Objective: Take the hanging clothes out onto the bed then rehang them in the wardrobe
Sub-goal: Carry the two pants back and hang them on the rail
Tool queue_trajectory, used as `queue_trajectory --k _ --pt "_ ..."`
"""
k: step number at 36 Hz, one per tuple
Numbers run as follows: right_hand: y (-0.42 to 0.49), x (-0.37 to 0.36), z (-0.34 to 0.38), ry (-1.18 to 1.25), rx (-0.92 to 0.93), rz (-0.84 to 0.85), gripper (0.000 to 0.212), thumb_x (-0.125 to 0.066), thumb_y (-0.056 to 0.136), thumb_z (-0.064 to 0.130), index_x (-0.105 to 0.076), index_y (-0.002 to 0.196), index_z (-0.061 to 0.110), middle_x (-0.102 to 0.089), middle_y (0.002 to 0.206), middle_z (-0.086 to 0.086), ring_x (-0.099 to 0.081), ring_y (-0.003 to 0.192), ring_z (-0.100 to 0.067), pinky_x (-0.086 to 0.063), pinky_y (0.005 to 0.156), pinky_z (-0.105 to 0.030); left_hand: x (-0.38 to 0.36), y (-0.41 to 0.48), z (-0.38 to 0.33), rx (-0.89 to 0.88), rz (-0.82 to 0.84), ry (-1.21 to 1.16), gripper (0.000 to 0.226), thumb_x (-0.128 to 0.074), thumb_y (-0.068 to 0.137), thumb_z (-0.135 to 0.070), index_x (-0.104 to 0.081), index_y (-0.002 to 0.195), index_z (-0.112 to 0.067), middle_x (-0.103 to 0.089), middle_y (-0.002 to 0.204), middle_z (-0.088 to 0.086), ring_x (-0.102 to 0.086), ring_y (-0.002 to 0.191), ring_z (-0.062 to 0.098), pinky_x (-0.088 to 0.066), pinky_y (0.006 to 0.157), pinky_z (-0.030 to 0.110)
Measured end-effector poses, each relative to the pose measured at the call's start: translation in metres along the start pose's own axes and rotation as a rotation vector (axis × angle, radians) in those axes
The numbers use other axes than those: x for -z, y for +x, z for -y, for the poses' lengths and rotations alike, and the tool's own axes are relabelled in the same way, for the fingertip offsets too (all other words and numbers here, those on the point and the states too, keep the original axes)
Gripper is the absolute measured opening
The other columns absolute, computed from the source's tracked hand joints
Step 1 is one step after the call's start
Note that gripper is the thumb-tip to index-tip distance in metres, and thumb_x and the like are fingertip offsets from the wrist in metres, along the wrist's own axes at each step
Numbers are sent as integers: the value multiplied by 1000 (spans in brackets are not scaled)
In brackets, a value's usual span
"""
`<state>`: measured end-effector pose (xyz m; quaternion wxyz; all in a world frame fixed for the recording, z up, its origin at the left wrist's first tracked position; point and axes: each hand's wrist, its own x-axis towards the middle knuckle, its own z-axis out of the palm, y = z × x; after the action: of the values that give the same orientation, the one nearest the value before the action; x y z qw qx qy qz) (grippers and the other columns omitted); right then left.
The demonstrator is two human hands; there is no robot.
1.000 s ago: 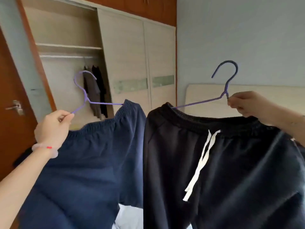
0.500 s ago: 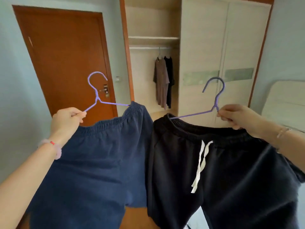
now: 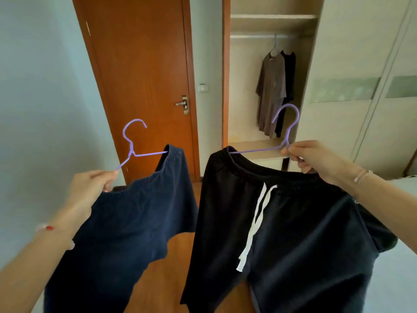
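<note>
My left hand (image 3: 90, 186) grips the left arm of a purple hanger (image 3: 132, 143) that carries navy blue shorts (image 3: 126, 227). My right hand (image 3: 309, 157) pinches the neck of a second purple hanger (image 3: 286, 129) bearing black shorts (image 3: 288, 233) with a white drawstring (image 3: 255, 222). Both garments hang at chest height in front of me. Ahead stands the open wardrobe (image 3: 270, 21) with its rail (image 3: 255, 36). A brown T-shirt (image 3: 270, 91) and a black garment (image 3: 290, 82) hang from the rail's right part.
A shut wooden door (image 3: 144, 64) with a metal handle (image 3: 181, 103) is left of the wardrobe. Pale sliding wardrobe doors (image 3: 361, 64) fill the right. A corner of the bed (image 3: 401, 279) shows at lower right. Wooden floor (image 3: 162, 279) lies below.
My view has swung left from the bed's headboard to face the door and open wardrobe, which now looks nearer. Both hands still hold their hangers with the shorts side by side.
</note>
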<state>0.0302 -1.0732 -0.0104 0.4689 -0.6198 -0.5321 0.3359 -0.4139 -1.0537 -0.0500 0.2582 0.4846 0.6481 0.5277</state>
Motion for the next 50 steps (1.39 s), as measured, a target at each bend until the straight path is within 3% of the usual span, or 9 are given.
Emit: queue_trajectory --k 3,7,11,13,20,28,40,45,50 --pt "51 -18 -8 29 -23 -4 24 -43 96 10 -64 85 11 -35 63 -1 -23 46 -10 -21 33 -15 -16 36 16 17 -40 -5 29 -67 81 -24 -65 79 4 -48 62 10 -45 60 24 -40 67 32" --pt "131 -38 -16 36 -28 16 24 -44 95 12 -65 83 13 -38 62 0 -25 43 -9 -22 34 -15 -45 94 27 41 -57 4 28 -68 81 -29 -57 58 -16 -50 60 4 -48 57 21 -41 67 31" --pt "210 -52 -13 33 -13 57 22 -46 94 12 -67 90 9 -40 62 -1 -27 40 -8 -24 36 -16 -75 159 20 49 -54 -17 22 -68 82 -27 -62 70 -9 -49 60 4 -45 56 18 -44 75 35" --pt "248 -58 -6 34 -3 64 22 -47 94 13 -68 90 9 -41 64 -2 -28 42 -8 -25 36 -16 -93 190 14 46 -45 -29 24 -66 84 -26 -60 66 -11 -47 60 5 -43 57 17 -43 77 37" --pt "352 -78 5 21 -5 48 21 -48 95 16 -68 90 13 -40 61 0 -30 37 -6 -28 37 -17 -156 282 4 -10 43 -31 30 -64 85 -26 -57 61 -10 -44 59 7 -42 57 18 -42 66 27" --pt "443 -99 -42 37 -118 -48 21 -49 94 13 -69 88 12 -37 53 4 -29 37 -6 -29 39 -17 -262 392 26 -38 280 -18 30 -64 86 -25 -59 62 -7 -47 58 4 -44 58 15 -37 58 22" --pt "571 -86 -43 -59 -187 -374 19 -51 90 7 -69 84 8 -37 60 -4 -31 38 -12 -26 34 -13 -427 561 9 -116 652 -6 34 -61 87 -29 -55 63 -6 -47 60 4 -44 62 17 -35 61 26" --pt "599 -65 -41 25 -246 -533 12 -59 87 8 -67 94 2 -38 62 -5 -28 34 -8 -23 32 -13 -494 598 -11 -108 761 -38 40 -62 86 -30 -47 56 -7 -45 58 5 -43 57 17 -37 66 29" --pt "629 -44 -53 76 -293 -614 7 -62 86 10 -65 89 5 -37 63 -4 -27 38 -10 -22 34 -13 -562 623 -34 -132 878 -64 42 -60 88 -31 -48 53 -11 -43 57 4 -43 61 18 -37 69 27"
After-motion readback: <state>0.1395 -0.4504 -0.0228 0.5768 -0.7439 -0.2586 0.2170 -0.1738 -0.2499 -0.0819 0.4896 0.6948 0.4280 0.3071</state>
